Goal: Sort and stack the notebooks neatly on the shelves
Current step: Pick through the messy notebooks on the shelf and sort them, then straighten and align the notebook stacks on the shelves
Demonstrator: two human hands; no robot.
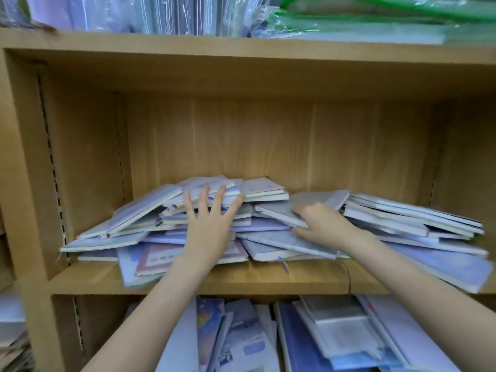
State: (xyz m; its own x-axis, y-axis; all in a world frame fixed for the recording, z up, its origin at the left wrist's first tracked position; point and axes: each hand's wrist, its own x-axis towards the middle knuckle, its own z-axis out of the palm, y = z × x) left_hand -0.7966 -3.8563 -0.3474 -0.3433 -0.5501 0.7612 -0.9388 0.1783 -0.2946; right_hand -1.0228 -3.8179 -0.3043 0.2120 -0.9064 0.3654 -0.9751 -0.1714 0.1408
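Notebooks [268, 224] pale lilac, blue, grey; shelf [268, 280] tan woodgrain; top-shelf plastic [375, 12] green.

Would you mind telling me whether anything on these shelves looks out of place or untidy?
Yes: the notebooks on the middle shelf lie in a slumped, criss-crossed heap, several tilted, and one notebook at the right juts past the front edge. A purple ribbon bookmark dangles loose.

Two bare hands, left hand [208, 226] and right hand [320, 226]. Three tan wooden shelves [241, 280] visible. One heap of pale lilac-and-white notebooks [268, 224], dozens, exact count indeterminable.
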